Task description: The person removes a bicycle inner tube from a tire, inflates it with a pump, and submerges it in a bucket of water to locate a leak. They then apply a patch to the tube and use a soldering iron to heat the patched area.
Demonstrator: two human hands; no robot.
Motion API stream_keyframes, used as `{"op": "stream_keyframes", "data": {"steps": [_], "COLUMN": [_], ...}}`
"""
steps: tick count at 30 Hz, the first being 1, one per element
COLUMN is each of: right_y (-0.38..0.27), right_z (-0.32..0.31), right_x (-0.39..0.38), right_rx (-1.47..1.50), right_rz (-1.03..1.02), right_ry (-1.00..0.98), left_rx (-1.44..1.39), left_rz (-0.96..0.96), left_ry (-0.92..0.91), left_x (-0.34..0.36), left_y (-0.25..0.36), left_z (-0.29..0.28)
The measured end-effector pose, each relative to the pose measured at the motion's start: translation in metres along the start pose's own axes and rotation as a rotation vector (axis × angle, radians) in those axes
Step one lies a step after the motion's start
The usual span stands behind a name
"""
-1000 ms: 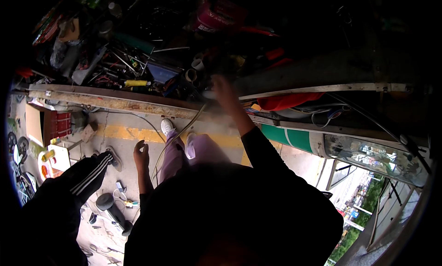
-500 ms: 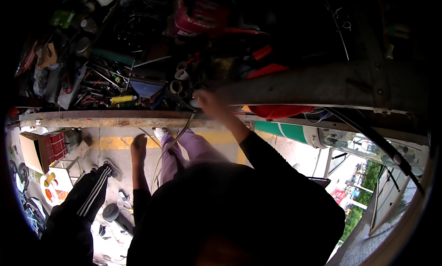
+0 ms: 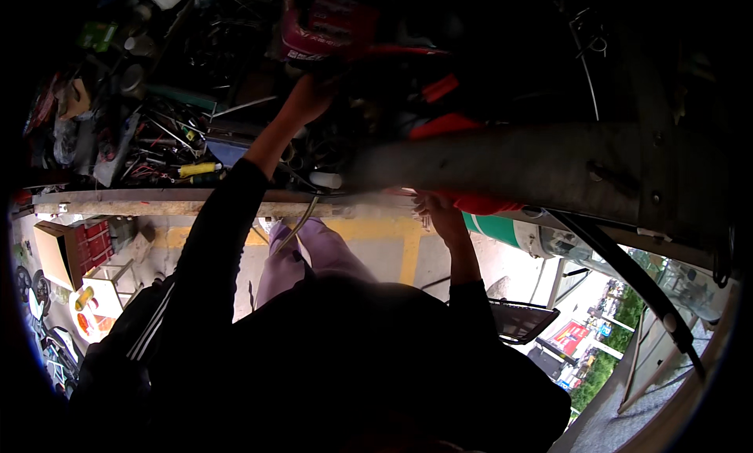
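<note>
In dark clutter of tools and parts, my left hand [image 3: 312, 97] reaches just below a magenta bag or pack [image 3: 325, 25]; its fingers are lost in shadow. My right hand [image 3: 441, 214] is lower, at the edge of a broad metal beam [image 3: 533, 163], beside red cloth [image 3: 482, 202], with curled fingers around something I cannot make out. To the left of the clutter's middle are a blue tray [image 3: 227, 150], a yellow-handled item [image 3: 198, 169] and loose rods and wires. A white cylindrical piece [image 3: 325, 181] and a pale hose [image 3: 304, 216] are between my hands.
Below the ledge [image 3: 118, 206] are legs in lilac trousers [image 3: 325, 249] and another person's striped dark trousers [image 3: 149, 327]. A cardboard box [image 3: 56, 253] and parked two-wheelers [image 3: 43, 335] are at left. A green cylinder [image 3: 502, 229] and a black strut [image 3: 608, 261] are at right.
My left hand has risen from low over the floor into the clutter. My right hand has moved down and rightward to the beam's lower edge. The view has shifted slightly.
</note>
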State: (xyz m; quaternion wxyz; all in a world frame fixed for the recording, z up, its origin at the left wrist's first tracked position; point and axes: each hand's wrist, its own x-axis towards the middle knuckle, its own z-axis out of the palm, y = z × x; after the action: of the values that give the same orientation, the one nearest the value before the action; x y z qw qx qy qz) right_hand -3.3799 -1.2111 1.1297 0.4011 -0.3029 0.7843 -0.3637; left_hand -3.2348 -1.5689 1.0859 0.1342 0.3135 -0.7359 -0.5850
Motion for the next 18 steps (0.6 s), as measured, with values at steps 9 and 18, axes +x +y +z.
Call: {"op": "stream_keyframes", "data": {"steps": [9,18], "right_y": [-0.015,-0.138], "right_z": [-0.034,-0.096], "right_x": [0.064,0.012], "right_rx": [1.065,0.335], "right_rz": [0.106,-0.296], "right_ry": [0.331,0.551], "left_rx": [0.075,0.299], "left_rz": [0.39,0.43], "left_ry": [0.157,0.179], "left_x": [0.034,-0.033], "left_y": [0.018,0.0], "left_z": [0.059,0.077]}}
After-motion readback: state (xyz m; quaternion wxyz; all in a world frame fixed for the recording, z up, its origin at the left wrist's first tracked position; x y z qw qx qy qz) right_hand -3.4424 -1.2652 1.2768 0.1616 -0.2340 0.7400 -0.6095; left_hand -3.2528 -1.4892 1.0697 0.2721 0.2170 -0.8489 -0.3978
